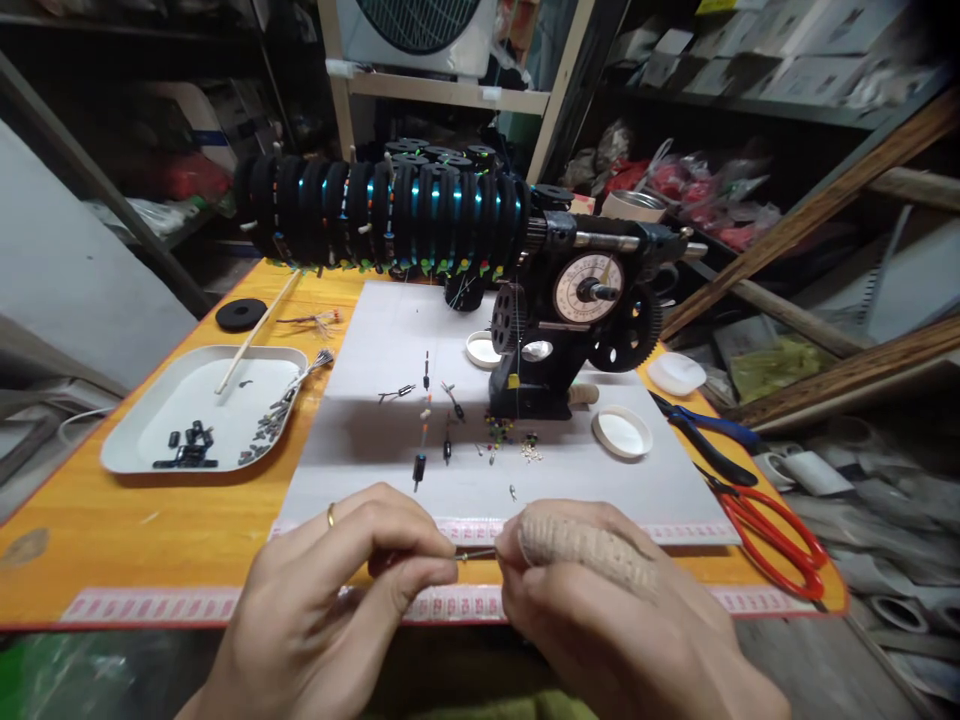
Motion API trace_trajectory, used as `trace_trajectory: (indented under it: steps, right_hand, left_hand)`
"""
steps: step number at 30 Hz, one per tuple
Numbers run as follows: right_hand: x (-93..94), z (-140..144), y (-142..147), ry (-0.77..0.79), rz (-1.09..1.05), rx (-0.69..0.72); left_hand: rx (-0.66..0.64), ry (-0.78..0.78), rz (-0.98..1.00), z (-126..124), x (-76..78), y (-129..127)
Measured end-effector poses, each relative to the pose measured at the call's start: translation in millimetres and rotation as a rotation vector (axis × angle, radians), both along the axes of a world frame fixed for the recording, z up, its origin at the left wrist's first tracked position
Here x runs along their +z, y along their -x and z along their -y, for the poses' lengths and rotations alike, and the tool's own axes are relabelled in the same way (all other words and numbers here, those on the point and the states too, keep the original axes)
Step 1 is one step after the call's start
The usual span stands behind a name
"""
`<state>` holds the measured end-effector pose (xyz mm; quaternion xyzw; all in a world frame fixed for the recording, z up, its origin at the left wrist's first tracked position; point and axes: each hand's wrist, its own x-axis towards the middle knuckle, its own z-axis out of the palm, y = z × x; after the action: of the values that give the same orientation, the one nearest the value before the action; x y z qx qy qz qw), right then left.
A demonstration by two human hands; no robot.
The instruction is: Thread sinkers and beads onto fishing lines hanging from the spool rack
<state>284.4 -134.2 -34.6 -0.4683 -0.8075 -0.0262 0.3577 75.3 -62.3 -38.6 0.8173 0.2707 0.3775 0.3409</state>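
Near the table's front edge, my left hand is closed in a pinch, with a ring on one finger. It grips one end of a thin line with a small bead-like part. My right hand pinches the other end, and tan tape wraps one of its fingers. Between the two sets of fingertips only a short stretch of the line shows; the rest is hidden. Just beyond lie a small metal piece, several tiny coloured beads and a few black weights on short lines, one black weight among them.
A black winding machine with a dial and a row of black spools stands behind. At left is a white tray of small parts. Red-handled scissors, pliers and a white lid lie at right.
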Motion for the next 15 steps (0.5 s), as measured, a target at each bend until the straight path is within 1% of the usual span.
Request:
trace_trajectory:
  steps: [1,4,6,9,12,13,15]
  right_hand:
    - [-1.0,0.6,-0.9,0.021,-0.036,0.001]
    - [-4.4,1.4,0.8,-0.016,-0.137,-0.004]
    - [-6.5,0.6,3.7,-0.002,-0.146,-0.044]
    - [-7.5,-2.1,6.6,-0.031,-0.095,-0.076]
    - [-4.0,-5.8,6.3,-0.14,-0.024,-0.037]
    - [-2.1,-7.1,5.8,-0.138,0.002,-0.023]
    - [1.2,-9.3,4.8,-0.075,0.041,0.01]
  left_hand:
    - [0.008,-0.022,-0.008,-0.9,0.1,-0.7]
    - [0.039,-0.1,-0.03,-6.7,-1.2,-2.9]
    - [0.07,-0.137,-0.038,-11.1,-3.0,-3.7]
    - [0.097,-0.161,-0.062,-13.6,-4.1,-3.9]
    - [0.11,-0.25,-0.117,-9.4,-1.1,-4.9]
    - [0.115,-0.289,-0.134,-7.3,0.4,-5.6]
    - [0.131,-0.318,-0.147,-3.3,3.2,-6.7]
